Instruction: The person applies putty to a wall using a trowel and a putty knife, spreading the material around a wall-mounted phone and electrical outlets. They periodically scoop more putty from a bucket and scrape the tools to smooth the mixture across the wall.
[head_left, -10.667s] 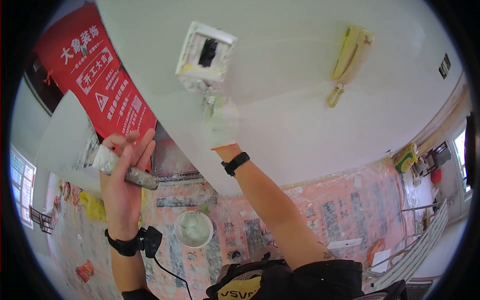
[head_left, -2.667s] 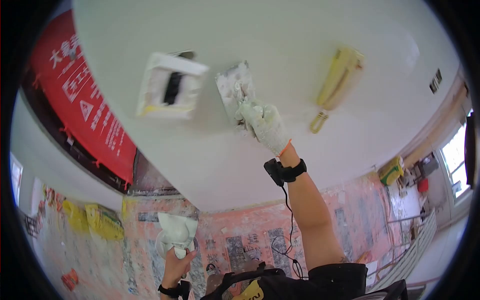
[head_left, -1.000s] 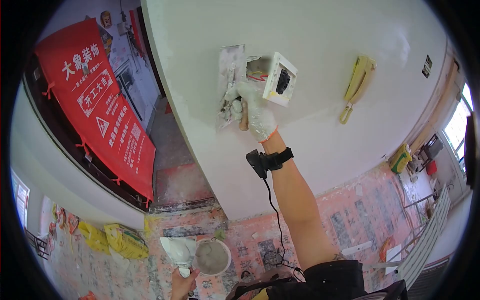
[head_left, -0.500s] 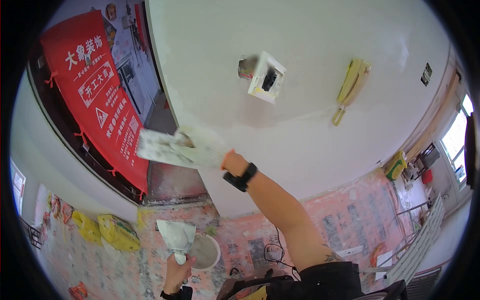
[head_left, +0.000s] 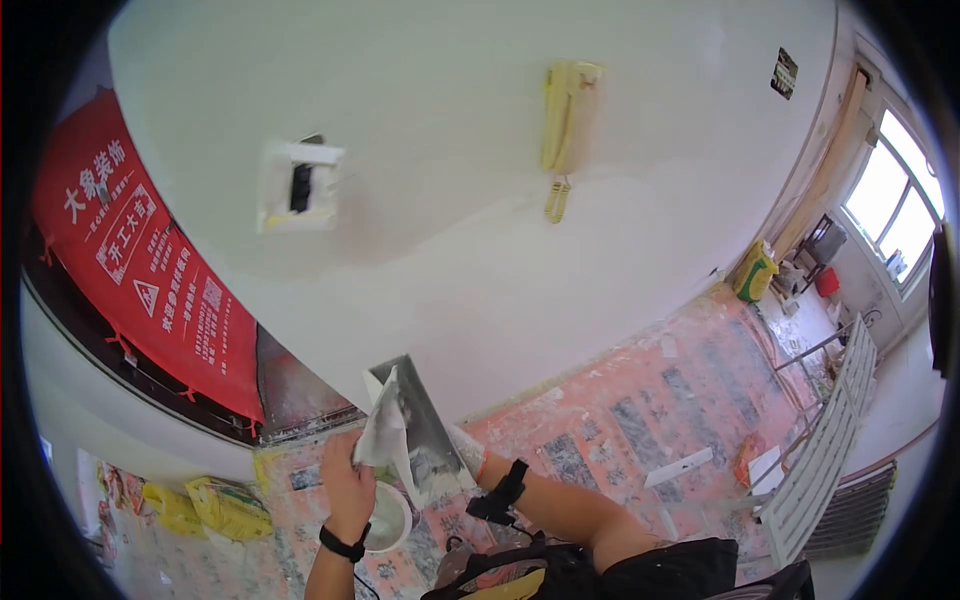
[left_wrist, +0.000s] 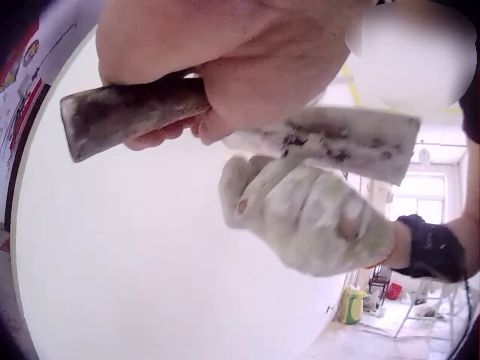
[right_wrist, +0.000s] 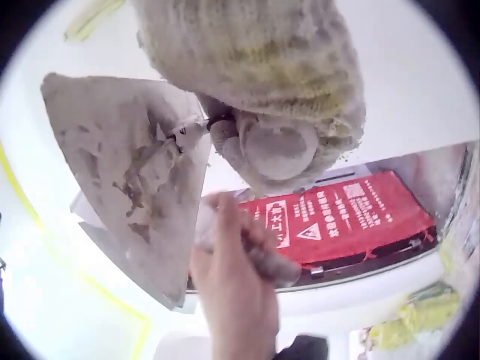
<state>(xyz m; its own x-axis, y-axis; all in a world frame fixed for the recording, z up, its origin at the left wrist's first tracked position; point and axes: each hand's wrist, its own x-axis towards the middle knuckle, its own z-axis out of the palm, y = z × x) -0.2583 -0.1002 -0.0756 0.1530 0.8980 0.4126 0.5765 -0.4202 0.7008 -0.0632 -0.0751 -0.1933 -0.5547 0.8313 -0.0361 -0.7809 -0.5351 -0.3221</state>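
In the head view my bare left hand (head_left: 348,488) grips a putty knife, its wide pale blade (head_left: 382,432) raised beside a plastering trowel (head_left: 432,445). The putty knife's dark, worn handle (left_wrist: 127,116) sticks out of the left fist in the left wrist view. My right hand (right_wrist: 259,56), in a white knitted glove caked with putty, is curled round the trowel's handle. The trowel's flat metal face hides most of that hand in the head view. The two blades overlap there, above a white bucket (head_left: 407,512) on the floor.
The white wall ahead bears a loose-hanging switch box (head_left: 322,190) and a yellowed intercom handset (head_left: 568,115). A red banner (head_left: 150,270) covers the door at left. Yellow sacks (head_left: 228,508) lie on the floor; a metal ladder-like frame (head_left: 825,440) stands right.
My right hand has brought the trowel down from beside the switch box, past the banner, to my left hand. The left hand has raised the putty knife from beside the bucket.
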